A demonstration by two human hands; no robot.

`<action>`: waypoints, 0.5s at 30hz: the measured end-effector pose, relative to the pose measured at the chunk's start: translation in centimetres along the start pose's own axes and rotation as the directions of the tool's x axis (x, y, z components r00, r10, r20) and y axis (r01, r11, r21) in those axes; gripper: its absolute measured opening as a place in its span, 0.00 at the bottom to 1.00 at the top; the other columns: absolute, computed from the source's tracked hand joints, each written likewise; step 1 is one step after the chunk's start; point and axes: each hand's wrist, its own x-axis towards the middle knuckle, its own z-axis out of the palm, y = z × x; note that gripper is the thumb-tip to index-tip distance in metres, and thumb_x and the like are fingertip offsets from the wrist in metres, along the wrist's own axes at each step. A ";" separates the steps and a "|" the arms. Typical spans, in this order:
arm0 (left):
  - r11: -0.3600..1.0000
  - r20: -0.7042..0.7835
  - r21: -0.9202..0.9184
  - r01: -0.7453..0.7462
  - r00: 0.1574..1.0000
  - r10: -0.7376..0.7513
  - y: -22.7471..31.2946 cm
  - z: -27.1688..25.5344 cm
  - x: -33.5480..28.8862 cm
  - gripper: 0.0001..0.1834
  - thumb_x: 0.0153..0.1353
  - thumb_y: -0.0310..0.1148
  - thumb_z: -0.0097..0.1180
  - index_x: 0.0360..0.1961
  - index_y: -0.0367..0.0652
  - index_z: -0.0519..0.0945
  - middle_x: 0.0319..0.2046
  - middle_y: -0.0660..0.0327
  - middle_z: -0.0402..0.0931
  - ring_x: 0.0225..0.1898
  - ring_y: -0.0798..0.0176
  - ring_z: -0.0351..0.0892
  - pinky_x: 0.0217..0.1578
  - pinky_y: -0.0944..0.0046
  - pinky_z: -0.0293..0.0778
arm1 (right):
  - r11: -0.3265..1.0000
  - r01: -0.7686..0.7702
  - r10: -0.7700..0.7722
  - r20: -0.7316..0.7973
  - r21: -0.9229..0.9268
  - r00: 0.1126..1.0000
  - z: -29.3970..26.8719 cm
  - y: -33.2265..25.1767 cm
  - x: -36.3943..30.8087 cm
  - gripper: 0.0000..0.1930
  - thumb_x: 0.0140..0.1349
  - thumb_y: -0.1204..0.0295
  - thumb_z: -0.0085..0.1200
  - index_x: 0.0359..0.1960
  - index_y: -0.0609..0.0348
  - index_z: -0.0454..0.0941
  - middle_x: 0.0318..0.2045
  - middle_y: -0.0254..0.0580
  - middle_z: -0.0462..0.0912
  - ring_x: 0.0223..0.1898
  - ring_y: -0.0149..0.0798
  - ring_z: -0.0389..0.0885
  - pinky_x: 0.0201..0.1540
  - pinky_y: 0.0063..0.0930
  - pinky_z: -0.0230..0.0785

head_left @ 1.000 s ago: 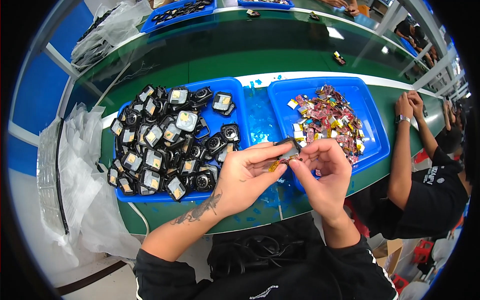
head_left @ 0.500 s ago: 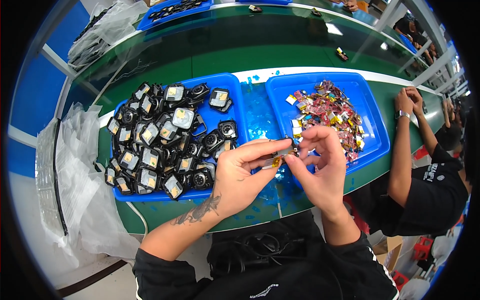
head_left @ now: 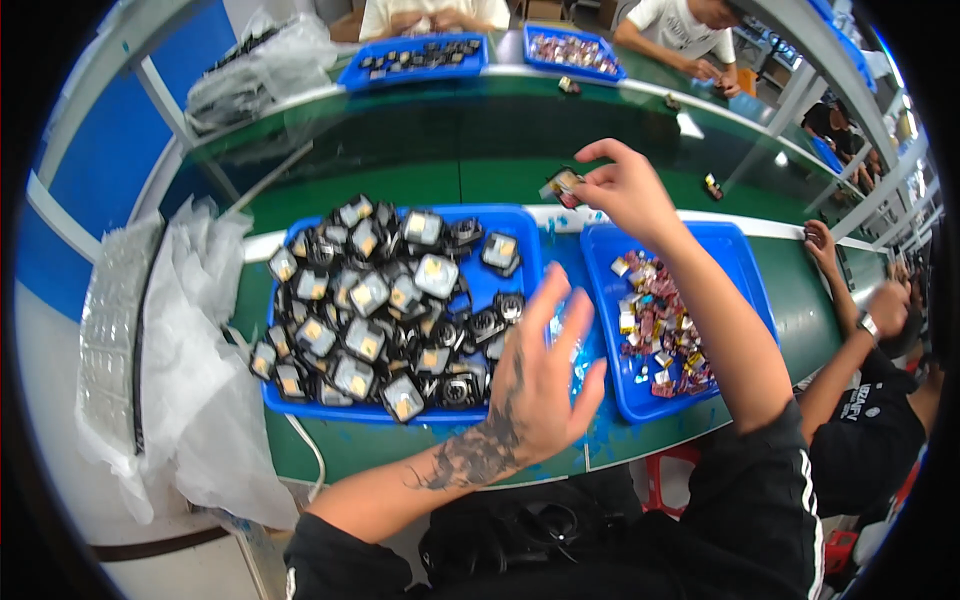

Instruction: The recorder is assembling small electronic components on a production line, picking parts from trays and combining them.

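My right hand [head_left: 622, 195] is stretched out over the far green belt. Between its thumb and fingers it pinches a small dark watch case [head_left: 567, 186] with a yellowish patch and a clear film edge. My left hand [head_left: 545, 385] is open and holds nothing, its fingers spread and slightly blurred beside the left tray. That blue left tray [head_left: 528, 225] is heaped with black square watch cases [head_left: 365, 338], some with round sensor backs up. Under my right forearm the blue right tray [head_left: 762, 290] holds a pile of small red, white and yellow parts [head_left: 655, 320].
Loose pieces sit on the green belt [head_left: 400, 150], one of them a small part [head_left: 712, 186] at right. Plastic wrap [head_left: 200, 370] hangs at the left. Co-workers sit opposite and at right; a co-worker's arm [head_left: 850, 340] reaches the table. More blue trays [head_left: 415, 68] stand across.
Both hands held the watch case together over the gap between the trays. My left hand has let go and opened; my right hand has carried the case forward over the belt. The view has tilted up.
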 end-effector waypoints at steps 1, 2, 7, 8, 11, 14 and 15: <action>0.985 -0.031 0.025 -0.171 0.985 0.172 0.0 0.3 -0.4 0.33 0.50 0.23 0.62 0.59 0.33 0.66 0.60 0.39 0.62 0.59 0.42 0.68 0.54 0.50 0.71 | 0.995 -0.101 0.101 -0.002 -0.007 0.995 -0.1 1.3 2.4 0.25 0.45 0.79 0.67 0.46 0.68 0.70 0.25 0.41 0.82 0.27 0.31 0.81 0.33 0.22 0.71; 0.938 -0.058 0.047 -0.344 0.936 0.347 0.1 0.7 -0.8 0.28 0.50 0.24 0.62 0.55 0.36 0.71 0.58 0.40 0.65 0.57 0.42 0.71 0.52 0.49 0.74 | 0.979 -0.201 0.201 -0.017 -0.014 0.979 -0.4 2.7 4.3 0.26 0.43 0.79 0.69 0.45 0.68 0.71 0.26 0.43 0.82 0.27 0.32 0.81 0.33 0.23 0.72; 0.872 0.044 0.049 -0.486 0.874 0.485 1.4 0.8 -1.9 0.23 0.56 0.31 0.64 0.54 0.52 0.73 0.54 0.47 0.71 0.51 0.50 0.77 0.48 0.52 0.78 | 0.928 -0.221 0.206 -0.083 -0.299 0.975 1.1 8.8 7.7 0.25 0.42 0.75 0.69 0.45 0.66 0.77 0.33 0.47 0.83 0.38 0.38 0.81 0.45 0.30 0.70; 0.867 0.040 0.050 -0.496 0.868 0.494 1.1 0.7 -1.7 0.23 0.56 0.31 0.64 0.54 0.52 0.73 0.54 0.47 0.71 0.51 0.50 0.77 0.48 0.52 0.78 | 0.929 -0.216 0.198 -0.091 -0.301 0.976 0.7 8.9 8.5 0.25 0.42 0.75 0.69 0.45 0.66 0.77 0.33 0.47 0.83 0.38 0.38 0.81 0.45 0.30 0.70; 0.869 0.049 0.099 -0.485 0.874 0.483 1.3 0.7 -1.8 0.28 0.59 0.31 0.61 0.59 0.58 0.66 0.54 0.51 0.71 0.53 0.55 0.77 0.55 0.56 0.74 | 0.919 -0.276 0.272 -0.052 -0.281 0.961 -0.3 9.5 8.8 0.26 0.43 0.76 0.69 0.47 0.68 0.76 0.33 0.45 0.83 0.38 0.37 0.80 0.42 0.27 0.70; 0.867 0.062 0.080 -0.491 0.871 0.487 1.0 0.4 -1.6 0.27 0.58 0.31 0.62 0.58 0.57 0.67 0.55 0.51 0.71 0.53 0.55 0.77 0.54 0.55 0.74 | 0.914 -0.357 0.352 -0.065 -0.194 0.934 -0.4 8.4 8.9 0.25 0.45 0.76 0.68 0.48 0.66 0.76 0.33 0.42 0.83 0.37 0.36 0.80 0.41 0.28 0.71; 0.870 0.062 0.078 -0.486 0.874 0.483 0.9 0.4 -1.6 0.27 0.58 0.31 0.62 0.58 0.57 0.67 0.55 0.51 0.71 0.53 0.55 0.77 0.54 0.55 0.74 | 0.917 -0.365 0.352 -0.104 -0.163 0.930 -0.4 7.5 8.5 0.22 0.48 0.76 0.65 0.47 0.65 0.77 0.31 0.41 0.83 0.36 0.35 0.80 0.41 0.29 0.72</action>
